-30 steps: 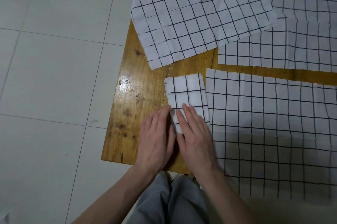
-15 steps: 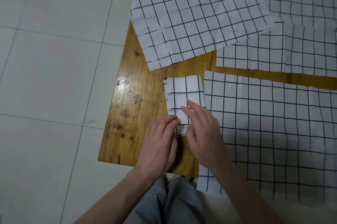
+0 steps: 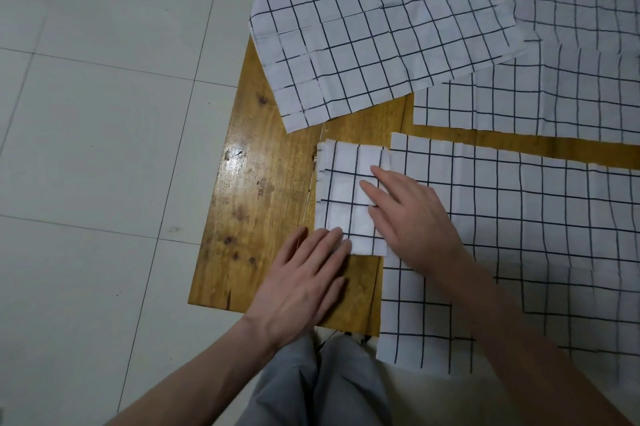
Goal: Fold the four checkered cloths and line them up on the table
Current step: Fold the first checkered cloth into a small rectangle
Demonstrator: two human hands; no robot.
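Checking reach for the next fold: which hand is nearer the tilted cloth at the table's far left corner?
Right. The right hand lies across the folded cloth, fingers pointing toward the tilted cloth. The left hand rests at the folded cloth's near edge, farther back.

A small folded cloth [image 3: 346,197] lies on the wooden table [image 3: 263,204], near its left end. The left hand [image 3: 304,280] rests flat with straight fingertips on the cloth's near left corner. The right hand [image 3: 412,221] lies flat on its right side, fingers stretched toward the far left. Just to the right, an open checkered cloth [image 3: 536,235] spreads out and hangs over the near table edge. Two more unfolded cloths lie farther back: one [image 3: 374,30] tilted and overhanging the far left edge, overlapping another [image 3: 571,79] on the right. Grey trousers [image 3: 311,387] show below, above a pale tiled floor [image 3: 104,148].
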